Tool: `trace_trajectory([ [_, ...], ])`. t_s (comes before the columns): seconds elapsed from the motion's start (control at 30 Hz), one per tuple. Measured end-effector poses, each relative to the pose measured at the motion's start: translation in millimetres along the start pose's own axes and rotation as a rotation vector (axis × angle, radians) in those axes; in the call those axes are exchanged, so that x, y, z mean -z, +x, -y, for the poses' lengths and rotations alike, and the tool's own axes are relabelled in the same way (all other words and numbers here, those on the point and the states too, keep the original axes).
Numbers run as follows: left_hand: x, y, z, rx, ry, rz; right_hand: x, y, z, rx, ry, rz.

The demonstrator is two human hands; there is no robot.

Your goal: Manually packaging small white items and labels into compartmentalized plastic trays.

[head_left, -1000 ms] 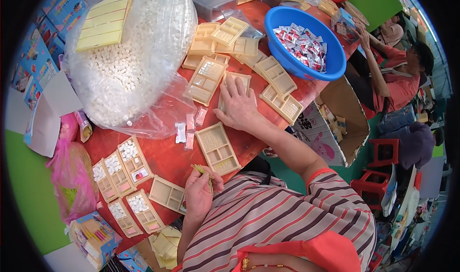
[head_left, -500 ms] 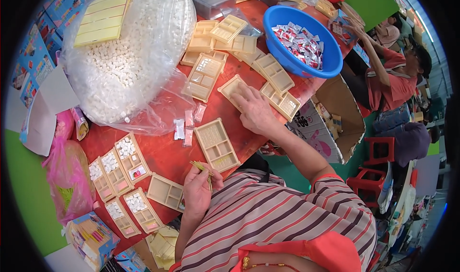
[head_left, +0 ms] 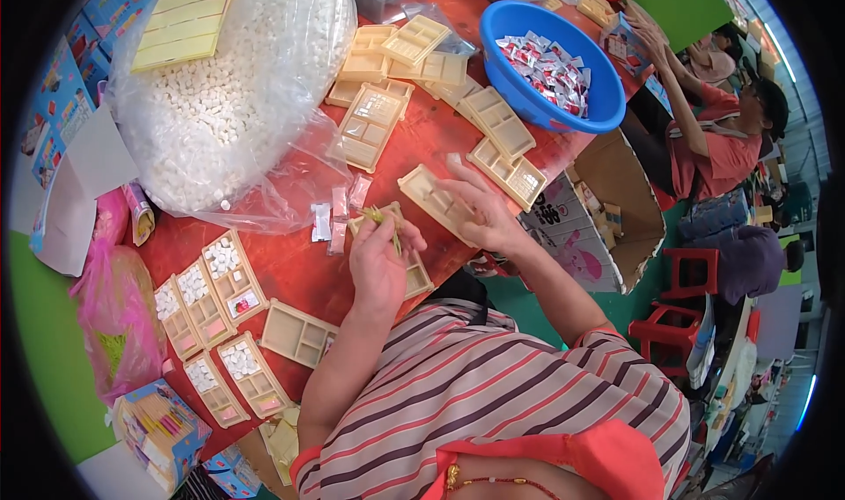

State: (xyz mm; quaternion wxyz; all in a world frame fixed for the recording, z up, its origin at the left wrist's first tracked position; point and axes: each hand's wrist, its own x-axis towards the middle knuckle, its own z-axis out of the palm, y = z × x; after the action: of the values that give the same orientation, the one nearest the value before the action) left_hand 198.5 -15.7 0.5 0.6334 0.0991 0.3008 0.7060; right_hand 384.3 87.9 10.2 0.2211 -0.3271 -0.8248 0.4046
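My left hand (head_left: 377, 258) is closed around a small bunch of thin yellow-green sticks (head_left: 398, 236). It hovers over a beige compartment tray (head_left: 415, 280) and partly hides it. My right hand (head_left: 493, 214) grips the edge of another beige tray (head_left: 424, 190), which looks tilted on the red table; the fingers cover its right part. Just left of the left hand lie several small pink and white packets (head_left: 322, 223). Closer to me on the left is a beige tray (head_left: 295, 331) with bare compartments, partly behind my left forearm.
Trays with white pieces (head_left: 238, 280) stand at the left. A large clear bag of white pieces (head_left: 211, 130) fills the back left. Stacked beige trays (head_left: 374, 126) and a blue basin of packets (head_left: 607, 77) are behind. A cardboard box (head_left: 638, 192) stands right; another person (head_left: 713, 139) sits beyond.
My left hand has moved up and right with the sticks, now over the middle tray. My right hand has shifted to the tray's right edge, and that tray has tilted.
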Motion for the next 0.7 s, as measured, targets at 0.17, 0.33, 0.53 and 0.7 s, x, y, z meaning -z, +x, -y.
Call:
trace_trajectory([
  [0.17, -8, 21, 25, 0.033, -0.113, 0.05, -12, -20, 13, -0.184, 0.645, 0.052],
  [0.33, -16, 12, 26, 0.101, -0.105, 0.034, -9, -23, 32, -0.167, 0.719, 0.057],
  [0.53, -11, -5, 14, 0.034, -0.089, -0.016, 33, -4, 10, -0.289, 0.362, 0.024],
  [0.7, 7, -19, 7, 0.069, -0.019, -0.058, 85, 31, 2, -0.165, 0.198, 0.304],
])
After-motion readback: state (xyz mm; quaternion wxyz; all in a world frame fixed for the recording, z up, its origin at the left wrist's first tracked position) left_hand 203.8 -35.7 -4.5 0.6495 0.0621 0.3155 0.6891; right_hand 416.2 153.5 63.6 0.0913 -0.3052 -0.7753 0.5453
